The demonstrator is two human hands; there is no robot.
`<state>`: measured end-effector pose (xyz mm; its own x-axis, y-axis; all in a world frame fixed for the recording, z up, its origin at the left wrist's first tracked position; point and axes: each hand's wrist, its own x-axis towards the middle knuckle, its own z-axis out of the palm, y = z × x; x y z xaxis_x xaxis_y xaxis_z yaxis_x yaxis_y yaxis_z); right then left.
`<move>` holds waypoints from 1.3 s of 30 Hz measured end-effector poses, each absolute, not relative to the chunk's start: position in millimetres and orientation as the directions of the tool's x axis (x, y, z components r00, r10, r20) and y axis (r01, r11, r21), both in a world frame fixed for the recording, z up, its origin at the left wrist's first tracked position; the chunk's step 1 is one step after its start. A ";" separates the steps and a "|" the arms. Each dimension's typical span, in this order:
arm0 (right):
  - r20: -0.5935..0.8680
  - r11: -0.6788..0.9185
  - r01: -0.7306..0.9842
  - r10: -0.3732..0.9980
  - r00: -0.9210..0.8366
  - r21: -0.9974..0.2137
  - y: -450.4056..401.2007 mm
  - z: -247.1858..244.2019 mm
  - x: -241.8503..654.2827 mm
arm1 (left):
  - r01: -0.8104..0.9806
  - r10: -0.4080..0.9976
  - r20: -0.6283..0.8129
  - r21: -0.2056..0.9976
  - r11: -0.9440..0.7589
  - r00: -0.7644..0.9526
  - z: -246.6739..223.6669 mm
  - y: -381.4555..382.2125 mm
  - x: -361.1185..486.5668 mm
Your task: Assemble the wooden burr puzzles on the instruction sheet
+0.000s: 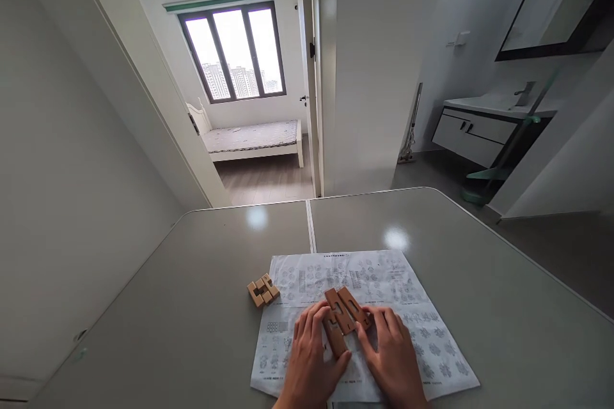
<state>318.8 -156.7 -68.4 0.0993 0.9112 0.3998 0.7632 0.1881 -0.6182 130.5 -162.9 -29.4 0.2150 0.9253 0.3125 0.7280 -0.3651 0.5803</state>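
Note:
Three reddish-brown notched wooden puzzle pieces lie side by side, at a slant, on a printed instruction sheet (378,275). My left hand (311,358) grips the nearest-left notched piece (337,340) between thumb and fingers. Beside it lies the middle notched piece (341,313). At the right, a piece with a long slot (352,305) has its lower end between my right hand's (392,351) thumb and fingers. My right thumb also comes close to the middle piece. A small lattice of lighter wooden pieces (263,291) rests at the sheet's left edge, apart from both hands.
The grey-green table (215,307) has a pale seam (311,223) down its middle and rounded far corners. A white wall (71,140) stands close on the left. Beyond are a doorway with a bed (254,137) and a washbasin cabinet (480,131) at the right.

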 end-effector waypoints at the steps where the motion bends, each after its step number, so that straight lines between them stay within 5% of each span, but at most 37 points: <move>1: 0.398 0.184 0.763 0.911 0.103 -0.619 -156.7 -68.3 318.7 | 0.726 0.923 0.314 0.578 -0.372 0.223 -28.3 -163.9 129.2; 6: 0.394 0.170 0.758 0.911 0.122 -0.629 -156.6 -68.5 319.1 | 0.727 0.913 0.330 0.562 -0.394 0.240 -25.7 -169.4 121.9; 15: 0.399 0.175 0.750 0.908 0.127 -0.638 -157.4 -69.7 320.5 | 0.833 0.916 0.401 0.507 -0.220 -0.002 -27.3 -169.9 118.7; 22: 0.384 0.177 0.736 0.916 0.120 -0.653 -158.4 -66.6 321.8 | 0.867 0.905 0.424 0.444 -0.226 0.019 -26.4 -171.1 117.6; 27: 0.294 0.138 0.615 0.942 0.161 -0.777 -161.9 -56.4 323.8 | 0.757 0.937 0.349 0.615 -0.221 -0.010 -17.2 -170.9 115.1; 32: 0.226 0.156 0.435 0.967 0.115 -0.887 -166.9 -36.2 321.2 | 0.507 0.999 0.038 0.861 -0.038 0.009 -15.6 -174.4 110.4; 39: 0.153 0.125 0.230 0.983 0.105 -0.965 -173.8 -32.0 300.5 | 0.389 0.986 -0.017 0.920 -0.049 0.165 -11.1 -177.6 110.0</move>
